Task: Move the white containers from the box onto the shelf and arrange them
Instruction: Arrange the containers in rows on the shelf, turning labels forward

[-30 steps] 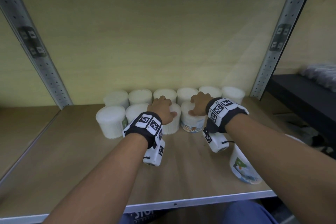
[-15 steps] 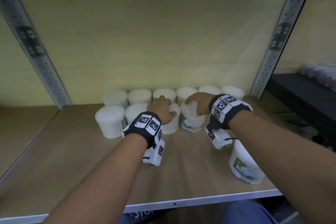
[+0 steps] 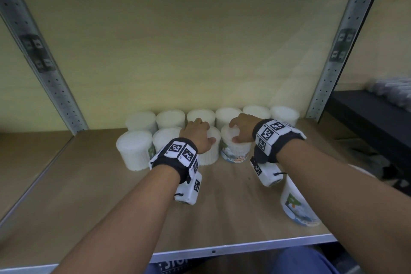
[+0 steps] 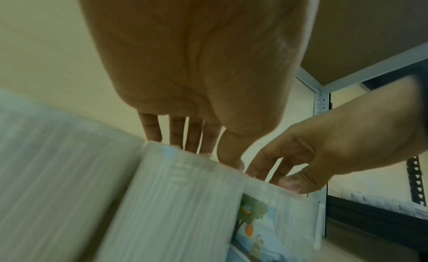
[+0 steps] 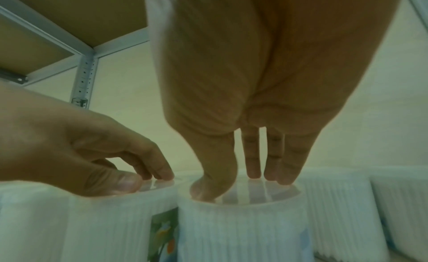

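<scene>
The white containers (image 3: pixel 171 119) stand on the wooden shelf (image 3: pixel 89 196) in two rows against the back wall: six behind, four in front. The left hand (image 3: pixel 196 134) rests on top of the third front container (image 3: pixel 210 151), its grip a loose claw, fingertips and thumb touching the lid. The right hand (image 3: pixel 241 128) does the same on the fourth front container (image 3: pixel 235 153), thumb and fingers (image 5: pixel 253 167) set down on its clear lid; whether either grip truly clasps the rim cannot be told.

Both hands hide most of those two lids, and the right hand also covers part of the back row. Another container (image 3: pixel 295 207) lies tilted near the shelf's front edge, largely hidden under the right forearm. The left wrist view is blurred.

Compared with a second ago, the right hand has shifted left over its container, which now sits closer to its left neighbour; the left hand has barely moved.
</scene>
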### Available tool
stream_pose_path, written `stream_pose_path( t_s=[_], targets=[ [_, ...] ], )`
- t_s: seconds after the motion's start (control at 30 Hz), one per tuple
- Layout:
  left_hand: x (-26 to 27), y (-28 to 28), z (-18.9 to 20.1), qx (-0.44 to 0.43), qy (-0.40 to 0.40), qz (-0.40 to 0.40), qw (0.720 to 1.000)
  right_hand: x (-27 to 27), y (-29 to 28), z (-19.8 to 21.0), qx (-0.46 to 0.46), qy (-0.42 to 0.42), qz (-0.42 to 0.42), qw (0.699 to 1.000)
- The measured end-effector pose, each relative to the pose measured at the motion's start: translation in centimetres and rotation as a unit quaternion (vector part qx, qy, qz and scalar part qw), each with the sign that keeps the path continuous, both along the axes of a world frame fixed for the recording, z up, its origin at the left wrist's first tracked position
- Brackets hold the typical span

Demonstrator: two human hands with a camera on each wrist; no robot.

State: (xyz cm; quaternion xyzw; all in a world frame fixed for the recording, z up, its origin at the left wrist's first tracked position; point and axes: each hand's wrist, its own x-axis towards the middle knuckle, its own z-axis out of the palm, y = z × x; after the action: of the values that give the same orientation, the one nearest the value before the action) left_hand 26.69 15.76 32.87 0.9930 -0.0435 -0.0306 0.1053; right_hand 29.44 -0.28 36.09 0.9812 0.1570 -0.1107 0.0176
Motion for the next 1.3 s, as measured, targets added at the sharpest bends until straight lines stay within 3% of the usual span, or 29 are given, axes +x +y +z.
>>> stream_pose_path(
  t_s=[0.47,0.63,0.8,0.9,1.07,1.3],
  targets=[
    [-0.6,0.3,1.6,-0.038,0.079,-0.052,0.995,-0.2,0.0,0.3,-0.001,-0.002,0.005,1.0],
    [-1.5,-0.1,3.3,-0.012,0.113,-0.073,0.991,-0.4,-0.4,0.2,0.008,-0.012,0.012,1.0],
    [-1.0,-0.4,2.9,-0.085,0.052,-0.026,0.995,-0.4,-0.3,0.2,0.008,-0.009,0.007,1.0],
    [-0.5,-0.5,1.8,-0.05,-0.007,0.034,0.998,-0.2,-0.3,0.1,0.007,-0.009,0.006,1.0],
    [0.1,-0.9,0.4,0.021,-0.011,0.044,0.999,0.0,-0.3,0.1,0.002,-0.006,0.007,1.0],
    [0.4,-0.9,0.8,0.034,0.012,0.026,0.999,0.3,-0.2,0.4,-0.005,0.01,0.008,1.0]
  ],
)
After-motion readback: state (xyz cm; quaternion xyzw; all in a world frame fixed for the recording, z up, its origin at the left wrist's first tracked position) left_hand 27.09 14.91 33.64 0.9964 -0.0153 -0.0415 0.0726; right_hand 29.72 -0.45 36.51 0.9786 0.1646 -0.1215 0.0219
